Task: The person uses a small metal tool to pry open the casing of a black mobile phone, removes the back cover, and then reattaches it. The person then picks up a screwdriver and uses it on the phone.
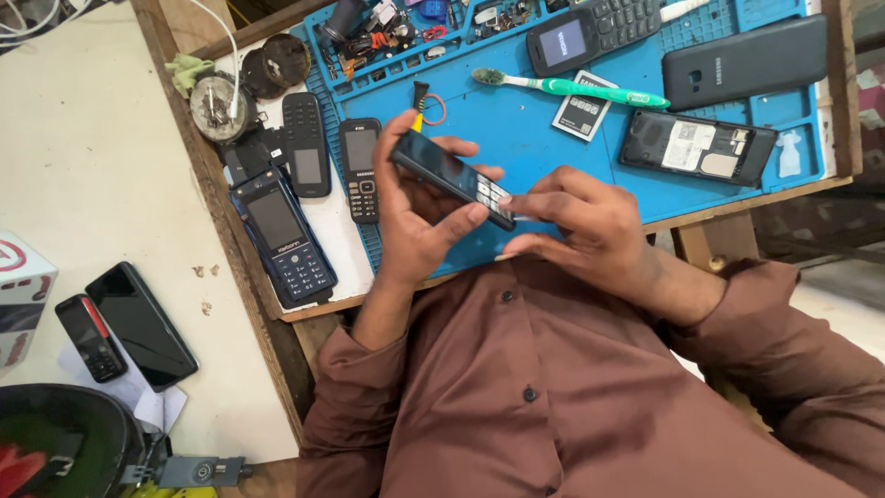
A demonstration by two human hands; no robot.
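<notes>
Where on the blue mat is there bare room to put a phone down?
The widest bare patch of the blue mat lies below the green toothbrush, between the held phone and the opened phone. The top tray row is crowded with small parts. The left edge is filled by keypad phones.

The person wears a brown shirt (pixel 544 397) of plain, matte cloth, buttoned down the front. Two small dark round buttons show on the placket, one high near the chest (pixel 506 296) and one lower (pixel 529 394). The cloth falls in soft folds and creases across the body. The sleeves are long and loose: the left sleeve (pixel 346 406) ends in a wide cuff above the wrist, and the right sleeve (pixel 793 341) bunches in thick folds at the forearm. Both hands (pixel 415 217) (pixel 590 226) and the wrists are bare, with no watch, ring or glove
</notes>
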